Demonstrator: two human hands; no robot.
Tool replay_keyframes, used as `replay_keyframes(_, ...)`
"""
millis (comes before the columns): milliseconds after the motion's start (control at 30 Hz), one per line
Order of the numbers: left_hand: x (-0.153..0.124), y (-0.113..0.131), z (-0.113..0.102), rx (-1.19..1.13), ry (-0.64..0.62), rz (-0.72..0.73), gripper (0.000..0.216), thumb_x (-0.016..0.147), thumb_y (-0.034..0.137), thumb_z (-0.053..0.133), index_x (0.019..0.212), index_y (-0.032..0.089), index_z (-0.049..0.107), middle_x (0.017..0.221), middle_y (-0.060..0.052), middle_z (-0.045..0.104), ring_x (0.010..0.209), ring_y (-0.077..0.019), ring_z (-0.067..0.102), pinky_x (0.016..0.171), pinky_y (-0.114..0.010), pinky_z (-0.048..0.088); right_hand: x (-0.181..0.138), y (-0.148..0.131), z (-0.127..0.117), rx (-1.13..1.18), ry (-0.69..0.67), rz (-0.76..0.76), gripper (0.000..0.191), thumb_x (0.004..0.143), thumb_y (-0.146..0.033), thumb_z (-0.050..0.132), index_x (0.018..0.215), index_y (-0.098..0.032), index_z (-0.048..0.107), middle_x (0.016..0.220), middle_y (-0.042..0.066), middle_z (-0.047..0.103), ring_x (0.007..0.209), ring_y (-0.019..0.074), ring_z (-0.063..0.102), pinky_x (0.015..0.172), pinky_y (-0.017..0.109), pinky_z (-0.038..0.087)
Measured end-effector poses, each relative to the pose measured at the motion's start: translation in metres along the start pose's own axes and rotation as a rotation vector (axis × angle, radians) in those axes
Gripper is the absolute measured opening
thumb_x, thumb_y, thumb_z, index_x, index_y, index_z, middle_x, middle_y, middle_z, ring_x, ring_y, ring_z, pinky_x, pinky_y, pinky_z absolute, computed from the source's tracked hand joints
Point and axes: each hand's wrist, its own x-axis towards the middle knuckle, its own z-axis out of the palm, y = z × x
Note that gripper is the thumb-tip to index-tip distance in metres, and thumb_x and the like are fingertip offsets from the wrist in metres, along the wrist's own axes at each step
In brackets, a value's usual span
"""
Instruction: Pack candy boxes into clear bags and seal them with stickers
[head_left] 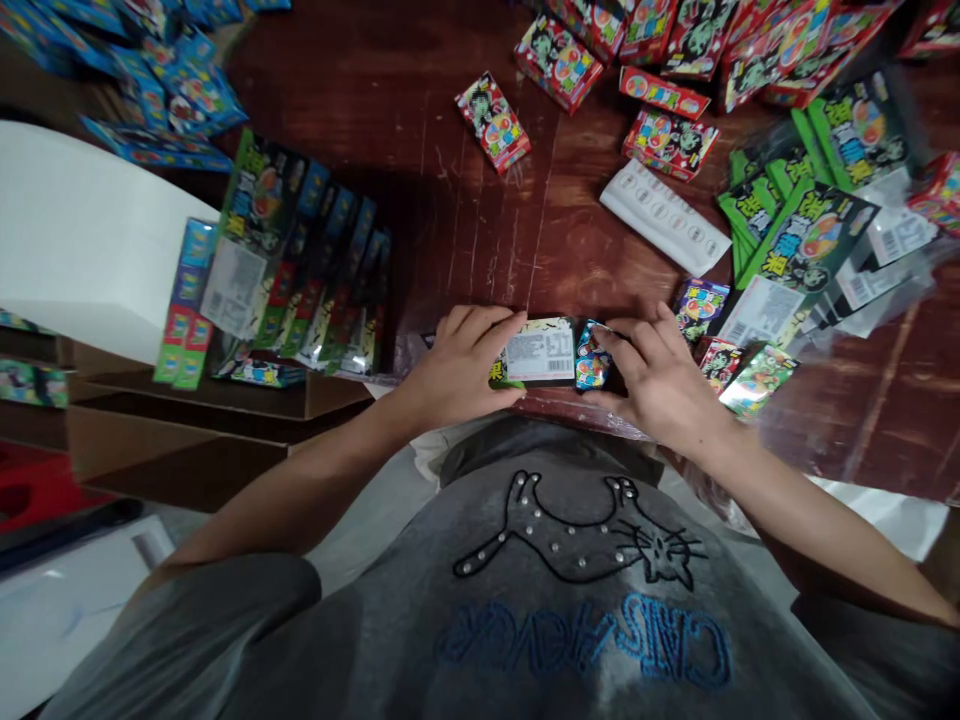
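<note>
A flat black-and-green printed packet with a white barcode label point(540, 356) lies at the table's front edge, in front of my body. My left hand point(469, 365) grips its left end, with the thumb along the near edge and the fingers over the far side. At its right end is a small blue candy box point(592, 356), pinched between the thumb and fingers of my right hand point(652, 375). Just right of that hand lie a purple candy box point(700, 307), a red one point(718, 362) and a green one point(760, 380).
Red candy boxes point(559, 62) are heaped at the back right, near a stack of green-and-black packets point(814, 235). A folded white printed sheet point(665, 217) lies before them. Filled packets point(259, 235) stand in a cardboard box point(180, 440) at left; blue packs point(187, 85) lie behind.
</note>
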Motion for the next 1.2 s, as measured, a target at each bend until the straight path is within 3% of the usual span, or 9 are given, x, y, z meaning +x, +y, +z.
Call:
replay_keyframes(133,0.003,-0.008,0.001,0.007,-0.025,0.118,0.082,0.087,0.037,0.079,0.16,0.015,0.049,0.148,-0.019,0.059,0.134,-0.0372,0.052,0.12,-0.054,0.045,-0.002,-0.009,-0.001,-0.005,-0.077,-0.028,0.074,0.097,-0.048,0.073,0.158,-0.009,0.055,0.144,0.024,0.067,0.136,0.043,0.061,0.13,0.077,0.032)
replay_keyframes(300,0.007,-0.015,0.003,0.045,-0.05,0.243,0.085,0.089,0.044,0.077,0.161,0.011,0.046,0.148,-0.023,0.058,0.134,-0.0393,0.053,0.116,-0.056,0.046,0.004,-0.016,0.0,0.027,-0.102,-0.052,0.086,0.098,-0.034,0.073,0.172,-0.016,0.032,0.171,0.023,0.043,0.151,0.039,0.053,0.133,0.067,0.034)
replay_keyframes(367,0.008,-0.014,0.003,0.055,-0.043,0.216,0.087,0.089,0.044,0.077,0.162,0.011,0.044,0.15,-0.024,0.057,0.135,-0.0398,0.052,0.117,-0.057,0.045,0.002,-0.016,0.002,0.049,-0.054,-0.003,0.089,0.098,-0.034,0.072,0.173,-0.018,0.028,0.167,0.023,0.048,0.152,0.0383,0.052,0.134,0.067,0.034)
replay_keyframes(500,0.008,-0.01,-0.001,0.012,-0.039,0.117,0.092,0.089,0.043,0.077,0.166,0.015,0.036,0.155,-0.021,0.053,0.14,-0.0392,0.049,0.123,-0.057,0.041,-0.004,-0.001,-0.006,0.135,0.056,0.079,0.089,0.095,-0.055,0.074,0.167,-0.013,0.042,0.145,0.023,0.065,0.14,0.0408,0.061,0.133,0.073,0.028)
replay_keyframes(667,0.008,-0.011,-0.01,-0.051,-0.091,0.201,0.095,0.088,0.04,0.077,0.168,0.015,0.032,0.156,-0.021,0.051,0.142,-0.0371,0.048,0.123,-0.055,0.04,0.011,0.026,-0.033,0.368,-0.194,-0.185,0.064,0.093,-0.052,0.078,0.148,-0.022,0.066,0.143,0.014,0.068,0.133,0.0333,0.067,0.134,0.073,0.021)
replay_keyframes(867,0.003,-0.012,-0.012,-0.103,-0.028,0.248,0.102,0.088,0.038,0.078,0.171,0.019,0.023,0.156,-0.021,0.05,0.143,-0.0389,0.049,0.123,-0.058,0.042,0.029,0.03,-0.035,0.236,-0.193,-0.298,0.062,0.096,-0.047,0.074,0.15,-0.018,0.062,0.143,0.016,0.066,0.133,0.0338,0.065,0.132,0.076,0.023)
replay_keyframes(1033,-0.003,-0.009,-0.006,-0.098,-0.025,0.146,0.11,0.085,0.038,0.083,0.173,0.021,0.019,0.16,-0.021,0.045,0.147,-0.0403,0.048,0.123,-0.058,0.043,0.026,0.023,-0.041,0.095,-0.032,-0.14,0.061,0.098,-0.045,0.071,0.154,-0.025,0.059,0.144,0.016,0.064,0.14,0.0402,0.06,0.135,0.074,0.022)
replay_keyframes(1100,-0.003,-0.009,-0.006,-0.106,-0.04,0.124,0.113,0.084,0.04,0.084,0.173,0.021,0.017,0.16,-0.022,0.043,0.148,-0.0407,0.047,0.124,-0.058,0.043,0.025,0.024,-0.047,0.144,-0.07,-0.172,0.061,0.097,-0.049,0.072,0.153,-0.03,0.06,0.142,0.014,0.065,0.137,0.038,0.062,0.136,0.073,0.022)
replay_keyframes(1200,-0.002,-0.009,-0.007,-0.129,-0.065,0.161,0.114,0.084,0.039,0.083,0.174,0.022,0.015,0.161,-0.021,0.043,0.149,-0.0407,0.046,0.125,-0.058,0.042,0.026,0.028,-0.052,0.237,-0.208,-0.314,0.063,0.096,-0.055,0.072,0.15,-0.025,0.062,0.142,0.013,0.066,0.13,0.0349,0.066,0.132,0.078,0.024)
